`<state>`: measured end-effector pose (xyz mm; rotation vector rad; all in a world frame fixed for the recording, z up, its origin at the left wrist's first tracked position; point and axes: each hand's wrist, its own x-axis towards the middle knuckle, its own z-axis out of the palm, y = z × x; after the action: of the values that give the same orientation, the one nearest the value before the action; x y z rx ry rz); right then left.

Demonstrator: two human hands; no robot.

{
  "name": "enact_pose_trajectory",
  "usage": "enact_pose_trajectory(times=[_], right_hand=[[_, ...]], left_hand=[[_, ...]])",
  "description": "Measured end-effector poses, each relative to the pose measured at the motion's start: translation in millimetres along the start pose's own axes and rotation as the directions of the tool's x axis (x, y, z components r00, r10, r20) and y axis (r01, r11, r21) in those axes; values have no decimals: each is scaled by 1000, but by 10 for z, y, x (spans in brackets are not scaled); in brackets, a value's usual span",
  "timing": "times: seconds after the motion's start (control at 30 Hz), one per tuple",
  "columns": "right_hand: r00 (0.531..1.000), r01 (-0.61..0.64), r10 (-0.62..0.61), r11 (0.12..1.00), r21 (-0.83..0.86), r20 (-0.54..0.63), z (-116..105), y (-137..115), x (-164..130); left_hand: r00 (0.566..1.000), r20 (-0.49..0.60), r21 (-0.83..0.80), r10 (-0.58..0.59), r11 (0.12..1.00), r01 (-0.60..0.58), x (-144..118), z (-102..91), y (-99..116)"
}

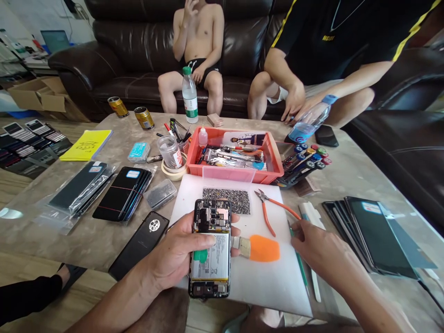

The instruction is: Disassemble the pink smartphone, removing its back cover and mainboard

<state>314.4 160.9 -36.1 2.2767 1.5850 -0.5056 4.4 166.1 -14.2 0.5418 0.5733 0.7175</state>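
Note:
My left hand [175, 252] grips an opened phone [211, 249] with its back removed, so the circuit board and battery show. It is held above the white work mat [274, 282]. My right hand [321, 252] rests on the mat's right edge, fingers over a thin green tool [301, 266]; whether it grips the tool is unclear. An orange-handled brush [260, 248] lies between the two hands. Orange pliers [272, 210] lie just beyond the brush. A black back cover [140, 243] lies left of the phone.
A red tray [236, 173] of tools and a screwdriver rack [305, 164] stand behind the mat. Stacks of phone screens [374, 236] lie right, bagged screens [104, 189] left. Bottles [189, 95], cans [144, 118] and a jar [169, 151] stand farther back. Two people sit on the sofa.

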Motion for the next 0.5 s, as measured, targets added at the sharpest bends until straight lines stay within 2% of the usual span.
enact_pose_trajectory(times=[0.5], right_hand=[[998, 31, -24, 991, 127, -54, 37, 54, 52]], left_hand=[[1000, -12, -3, -9, 1000, 9, 0, -47, -15]])
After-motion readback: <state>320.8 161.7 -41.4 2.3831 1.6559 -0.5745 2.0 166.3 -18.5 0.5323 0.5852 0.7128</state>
